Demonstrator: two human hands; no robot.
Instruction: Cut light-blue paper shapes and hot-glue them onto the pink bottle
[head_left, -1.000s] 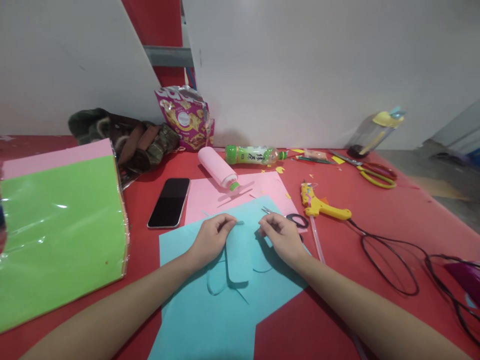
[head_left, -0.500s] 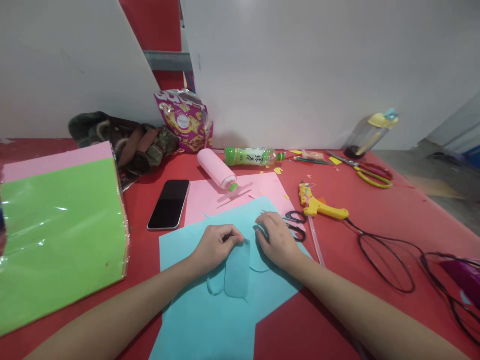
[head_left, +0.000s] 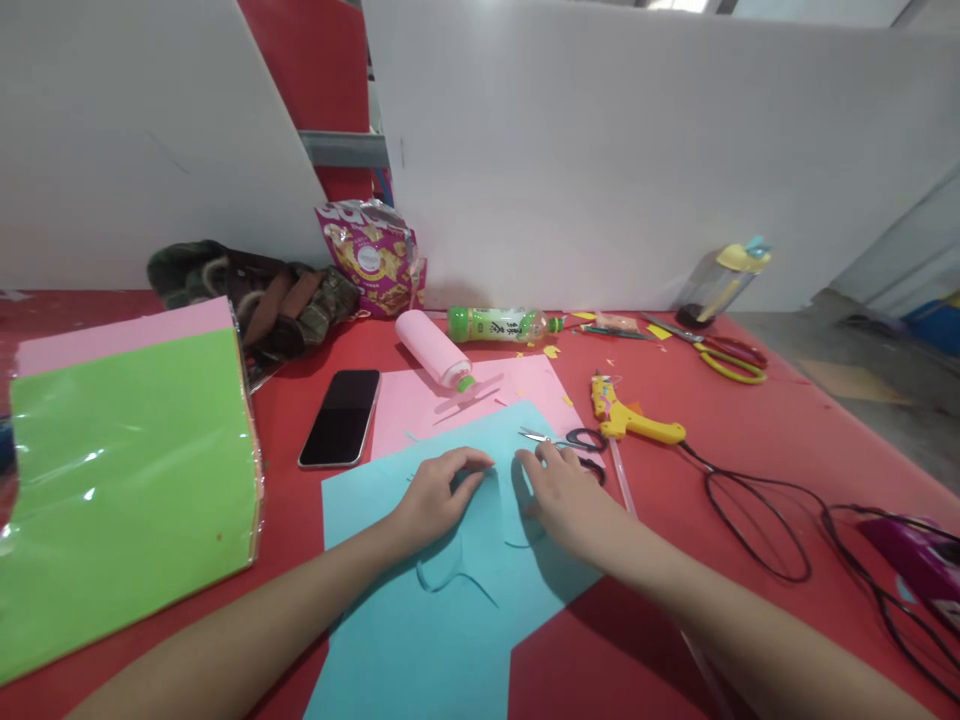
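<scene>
My left hand (head_left: 439, 497) is over the blue paper sheet (head_left: 405, 660), thumb and forefinger nearly together at the faint edge of a blue paper piece (head_left: 486, 505). That piece blends into the sheet, so its outline is hard to make out. To the right, my right hand (head_left: 566, 497) hovers with curved fingers apart and nothing visible in them. Beyond its fingers lie small scissors (head_left: 587, 438) with black handles, partly hidden by the hand. Thin curled blue paper strips (head_left: 450, 578) lie on the sheet below my left hand.
A yellow glue gun (head_left: 637, 424) with a black cord lies right. Left are a black phone (head_left: 341, 418) and plastic-wrapped coloured paper (head_left: 135, 480). Behind are a pink-wrapped bottle (head_left: 433, 348), a green-labelled bottle (head_left: 499, 325), a snack bag (head_left: 371, 262) and larger scissors (head_left: 727, 358).
The blue piece, plainly seen in my left fingers before, is now hard to distinguish, and the strips beneath it show. My right hand has shifted slightly, uncovering the scissors' blades. The view has tilted up.
</scene>
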